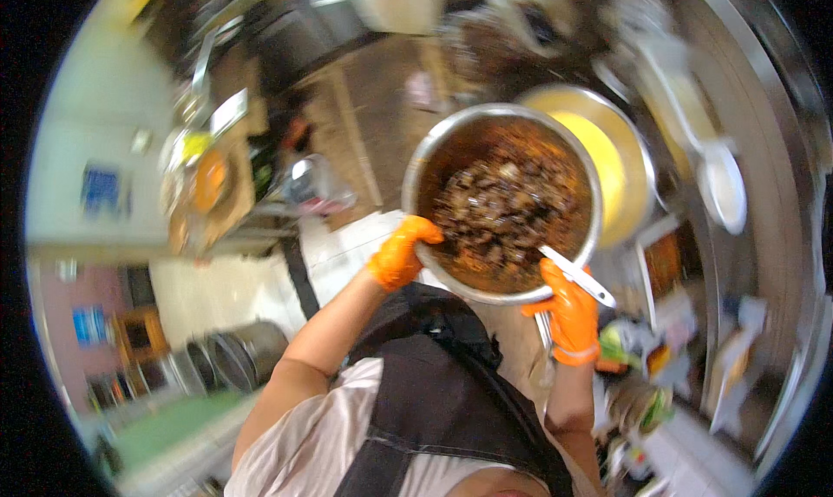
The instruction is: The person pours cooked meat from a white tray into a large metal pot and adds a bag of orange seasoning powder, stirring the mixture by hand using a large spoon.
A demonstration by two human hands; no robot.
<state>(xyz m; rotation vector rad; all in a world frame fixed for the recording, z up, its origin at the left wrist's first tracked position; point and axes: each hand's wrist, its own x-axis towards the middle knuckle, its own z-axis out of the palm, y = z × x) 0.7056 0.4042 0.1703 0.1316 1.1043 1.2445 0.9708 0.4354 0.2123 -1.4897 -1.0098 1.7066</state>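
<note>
A round stainless steel bowl (411,178) is held up in front of my apron. Inside it lies a heap of dark brown, glossy chopped food (504,201), with reddish oil smeared along the wall. My left hand (403,253), in an orange glove, grips the near-left rim, thumb over the edge. My right hand (571,318), gloved in orange too, holds the near-right rim from below. A white-handled utensil (579,277) leans across that rim beside my right thumb; its far end is hidden in the food.
Beyond the bowl, partly covered by it, is a wide round vessel (641,152) with yellow contents (602,165). A white bowl (723,188) sits at right. Vegetables (618,344) lie near my right forearm. Large metal pots (244,357) stand left. A clear plastic bag (319,185) is blurred.
</note>
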